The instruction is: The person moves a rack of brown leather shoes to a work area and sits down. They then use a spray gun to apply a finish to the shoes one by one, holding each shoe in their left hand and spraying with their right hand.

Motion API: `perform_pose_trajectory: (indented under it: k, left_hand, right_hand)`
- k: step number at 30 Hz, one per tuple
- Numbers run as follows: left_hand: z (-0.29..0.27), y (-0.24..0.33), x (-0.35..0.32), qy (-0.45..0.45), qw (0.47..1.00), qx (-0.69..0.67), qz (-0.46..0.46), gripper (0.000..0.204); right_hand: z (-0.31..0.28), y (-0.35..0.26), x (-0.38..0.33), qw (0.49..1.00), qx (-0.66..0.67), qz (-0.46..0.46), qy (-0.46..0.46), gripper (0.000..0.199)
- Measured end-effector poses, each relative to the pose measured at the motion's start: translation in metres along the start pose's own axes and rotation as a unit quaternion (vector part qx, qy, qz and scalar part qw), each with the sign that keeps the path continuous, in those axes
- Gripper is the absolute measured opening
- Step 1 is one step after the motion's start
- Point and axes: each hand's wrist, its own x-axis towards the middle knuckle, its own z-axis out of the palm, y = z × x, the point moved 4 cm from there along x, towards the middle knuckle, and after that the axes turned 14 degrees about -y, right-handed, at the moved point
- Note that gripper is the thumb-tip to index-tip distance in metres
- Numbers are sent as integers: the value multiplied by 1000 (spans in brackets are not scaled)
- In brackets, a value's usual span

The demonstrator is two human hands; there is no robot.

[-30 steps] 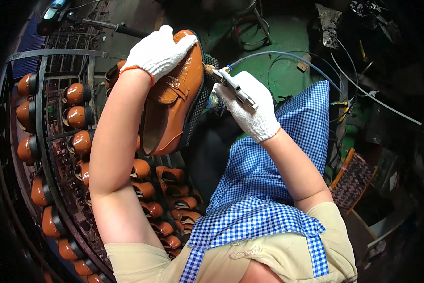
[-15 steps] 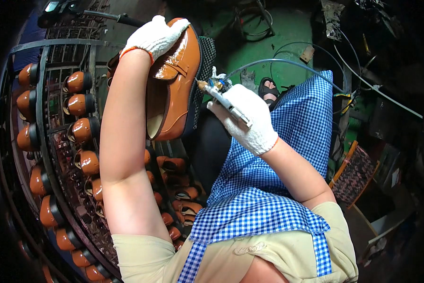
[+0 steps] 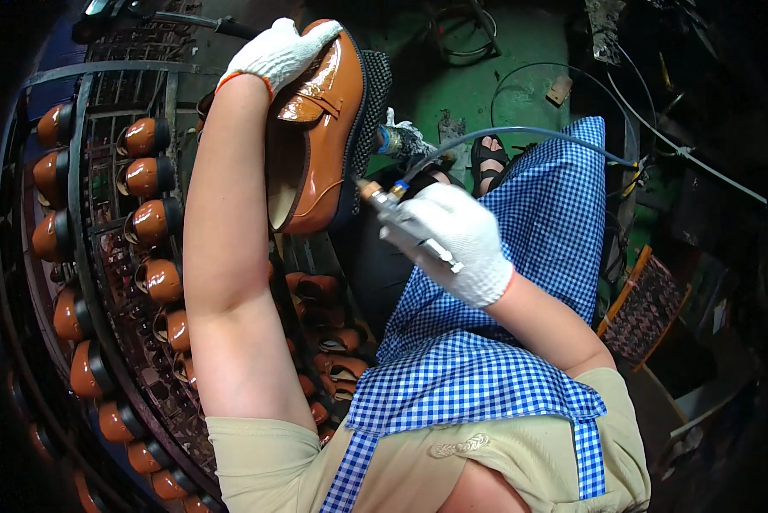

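A glossy tan-brown loafer (image 3: 320,184) with a dark textured sole hangs toe-up in front of me at the upper middle. My left hand (image 3: 274,56), in a white knitted glove, is closed around its toe and upper. In my right hand (image 3: 454,239), also gloved, a metal spray gun (image 3: 409,224) is gripped with its copper-coloured nozzle close to the shoe's sole edge near the heel; a gap appears between them. From the gun's blue fitting a thin air hose (image 3: 520,130) curves off to the right. The fingers beneath the gun are partly hidden.
A metal rack (image 3: 78,188) filled with similar brown shoes (image 3: 151,221) stands on my left, reaching beside my arm. More shoes (image 3: 341,342) lie low near my lap. A woven-seat chair (image 3: 644,312) is at right, with cables (image 3: 700,175) above it on the green floor.
The spray gun and my right hand have moved down and slightly right, farther along toward the shoe's heel. The loafer and my left hand have shifted slightly upward in view.
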Motion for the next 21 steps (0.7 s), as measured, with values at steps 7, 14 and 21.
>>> perform_pose_trajectory:
  k: [7, 14, 21]
  left_hand:
    - [8, -36, -139, 237, 907, -255, 237, 41]
    - [87, -57, -213, 63, 938, -229, 253, 37]
    - [122, -77, -193, 64, 921, -273, 271, 24]
  right_hand:
    - [-49, 55, 9, 998, 7, 58, 13, 20]
    - [-17, 97, 19, 986, 116, 106, -45, 17]
    - [6, 86, 32, 941, 246, 227, -47, 27]
